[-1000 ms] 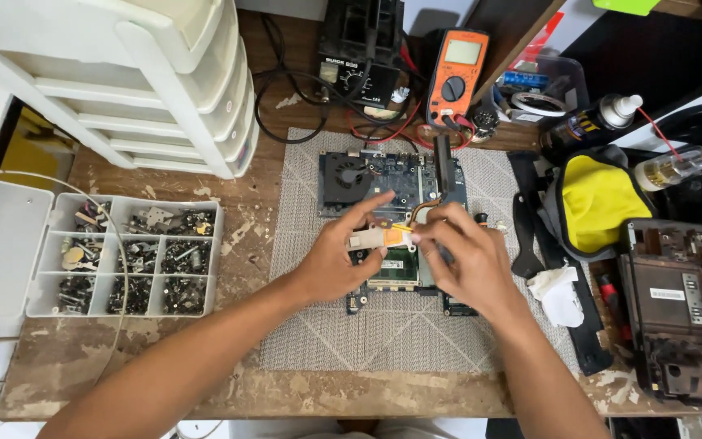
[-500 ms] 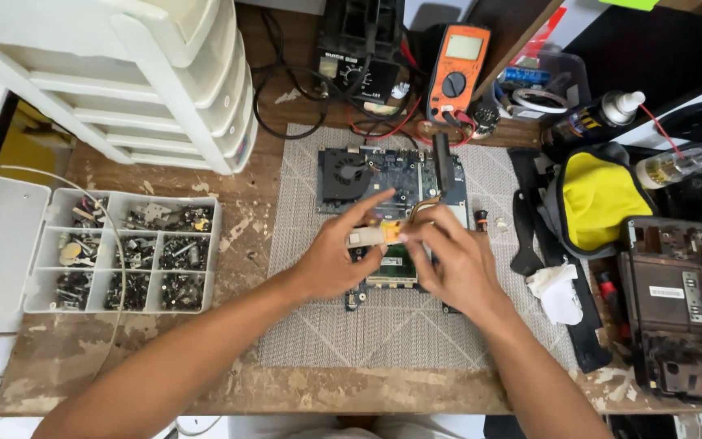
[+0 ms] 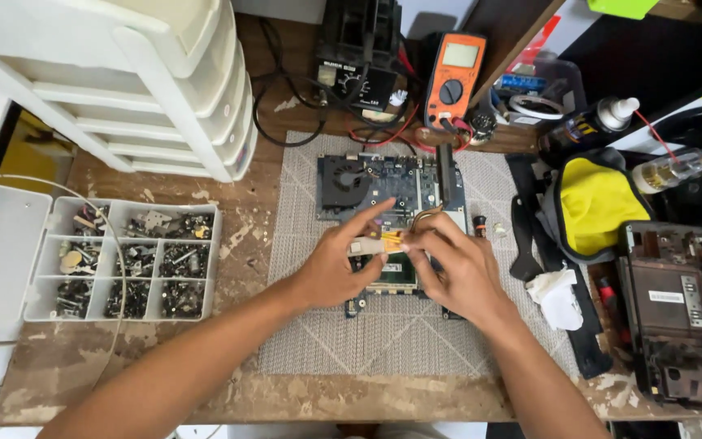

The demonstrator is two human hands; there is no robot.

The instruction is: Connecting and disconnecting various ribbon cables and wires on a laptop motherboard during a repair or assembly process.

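A laptop motherboard [image 3: 383, 183] with a round black fan lies on a grey woven mat [image 3: 318, 325]. Both hands meet just above its lower middle. My left hand [image 3: 339, 264] pinches a small beige and orange flat part [image 3: 379, 242] between thumb and fingers, index finger stretched out. My right hand [image 3: 457, 268] grips the same part from the right, its fingers curled over the board. The part's underside and the chip area beneath the hands are hidden.
A clear compartment box [image 3: 127, 260] of screws sits at the left, white plastic drawers [image 3: 123, 73] behind it. An orange multimeter [image 3: 455, 77] and black power unit [image 3: 359, 49] stand at the back. A yellow pouch [image 3: 599, 199], white tissue [image 3: 558, 297] and an opened device [image 3: 680, 313] lie right.
Both hands stay over the board's lower middle; the right hand's fingers have shifted slightly on the small part. Nothing else has moved.
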